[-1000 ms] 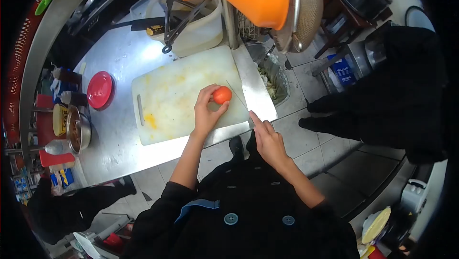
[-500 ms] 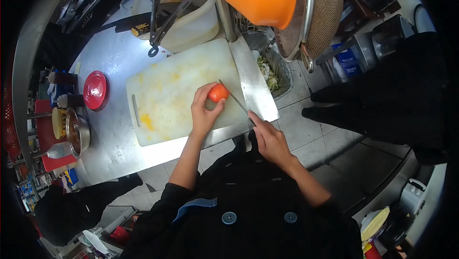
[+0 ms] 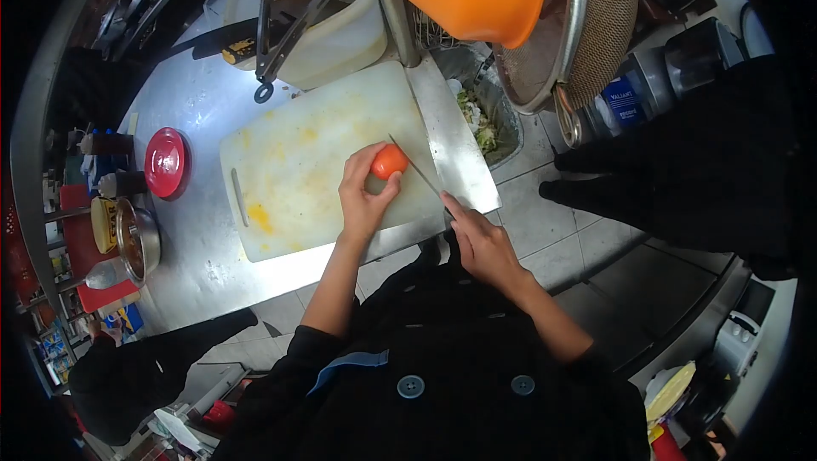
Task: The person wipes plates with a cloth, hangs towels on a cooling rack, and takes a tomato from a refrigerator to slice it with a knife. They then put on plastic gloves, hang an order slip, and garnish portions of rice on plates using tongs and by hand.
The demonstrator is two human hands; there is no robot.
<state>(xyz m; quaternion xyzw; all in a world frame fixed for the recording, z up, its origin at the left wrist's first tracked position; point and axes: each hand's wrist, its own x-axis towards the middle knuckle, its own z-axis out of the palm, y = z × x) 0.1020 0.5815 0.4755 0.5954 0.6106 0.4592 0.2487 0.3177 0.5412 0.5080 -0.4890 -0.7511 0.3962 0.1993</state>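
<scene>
Scraps (image 3: 485, 139) in bin (image 3: 509, 121) beyond tomato (image 3: 389, 161)

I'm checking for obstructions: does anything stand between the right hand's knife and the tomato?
Nothing visible: the right hand holds the knife close beside the tomato; the left hand grips from the other side.

— What lettering can be read in this kitchen?
— "VALIANT," printed in white across a blue package (image 3: 624, 102) at right, near the legs of a person in dark clothing (image 3: 681, 163). A smaller line beneath appears to read "record."
— And at left?
— Dark capitals run along a yellow packet (image 3: 104, 224) beside a metal bowl (image 3: 149, 244); they look like "STAR," though the first letter is unclear.
— The yellow patch (image 3: 239, 52) near the black tongs (image 3: 285, 42)?
— Black marks there, too small to read.
</scene>
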